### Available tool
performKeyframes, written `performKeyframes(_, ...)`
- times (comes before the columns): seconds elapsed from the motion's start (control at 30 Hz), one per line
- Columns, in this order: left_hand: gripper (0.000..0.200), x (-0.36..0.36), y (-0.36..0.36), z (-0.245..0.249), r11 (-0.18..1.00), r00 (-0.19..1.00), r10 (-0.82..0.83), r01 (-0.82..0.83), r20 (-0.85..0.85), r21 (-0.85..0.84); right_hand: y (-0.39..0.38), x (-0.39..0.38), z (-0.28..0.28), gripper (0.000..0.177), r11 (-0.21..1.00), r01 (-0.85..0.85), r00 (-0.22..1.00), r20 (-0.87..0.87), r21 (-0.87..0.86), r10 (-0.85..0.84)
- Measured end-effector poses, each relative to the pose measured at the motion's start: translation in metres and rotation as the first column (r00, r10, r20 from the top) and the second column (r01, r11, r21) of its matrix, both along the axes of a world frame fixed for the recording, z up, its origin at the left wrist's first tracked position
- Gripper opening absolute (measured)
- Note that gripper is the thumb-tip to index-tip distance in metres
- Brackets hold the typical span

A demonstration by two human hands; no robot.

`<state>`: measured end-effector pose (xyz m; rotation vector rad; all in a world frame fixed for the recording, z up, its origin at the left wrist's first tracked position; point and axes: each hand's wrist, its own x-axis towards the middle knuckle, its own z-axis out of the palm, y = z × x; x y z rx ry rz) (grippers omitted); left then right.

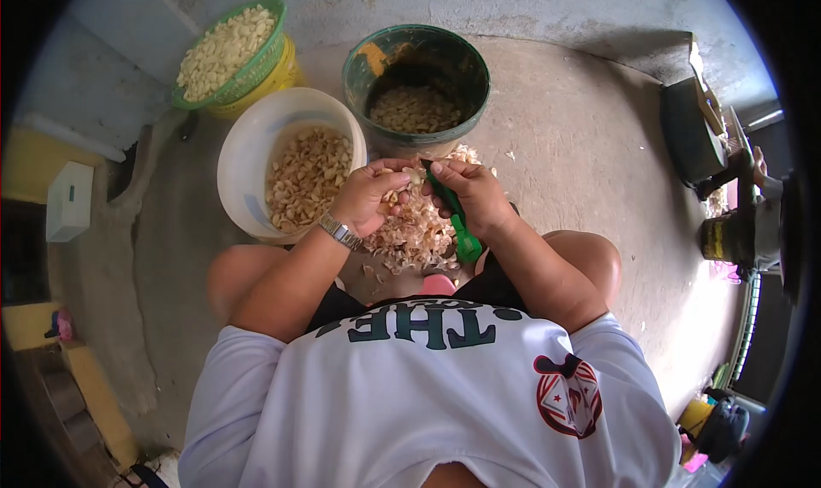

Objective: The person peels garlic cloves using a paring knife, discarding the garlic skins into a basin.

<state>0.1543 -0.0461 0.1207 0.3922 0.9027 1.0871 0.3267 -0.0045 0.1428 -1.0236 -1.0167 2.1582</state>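
Note:
A garlic clove (415, 176) is pinched between the fingertips of my left hand (374, 195), which has a metal watch on its wrist. Close beside it, my right hand (469, 195) is closed around a green-handled knife (453, 199), its dark tip near the clove. Under both hands lies a heap of papery garlic peels (415, 234). To the left stands a white tub (244, 176) with unpeeled cloves (310, 176) in it. Beyond my hands is a dark green bucket (359, 69) holding pale cloves in its bottom (415, 110).
At the back left, a green basket (276, 43) full of peeled cloves rests on a yellow container (278, 82). A white box (70, 201) stands far left. A dark container (684, 133) and other items line the right side. My knees flank the peels.

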Motion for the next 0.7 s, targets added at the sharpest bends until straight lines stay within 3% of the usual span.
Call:
performKeyframes(0.13,0.02,0.001,-0.003,0.0,1.0,0.995,-0.03,0.03,0.099,-0.003,-0.004,0.003,0.005,0.024,0.993,0.034,0.998,0.041,0.115,-0.039)
performKeyframes(0.37,0.019,0.001,-0.008,-0.003,1.0,0.986,0.002,-0.007,0.168,0.031,-0.008,0.017,0.012,0.026,0.991,0.079,0.996,-0.042,0.111,-0.075)
performKeyframes(0.47,0.02,0.006,-0.01,0.001,1.0,0.987,-0.004,0.001,0.164,0.019,-0.012,0.02,0.01,0.033,0.938,-0.117,0.993,0.021,0.326,0.116)
performKeyframes(0.57,0.019,0.011,-0.011,0.005,1.0,0.995,0.004,-0.004,0.103,-0.006,-0.015,0.019,0.009,0.04,0.869,-0.248,0.967,0.156,0.427,0.2)
performKeyframes(0.7,0.015,0.019,-0.012,0.004,1.0,0.999,-0.008,0.008,0.034,0.009,-0.018,0.018,0.018,0.032,0.849,-0.215,0.972,0.193,0.483,0.137)
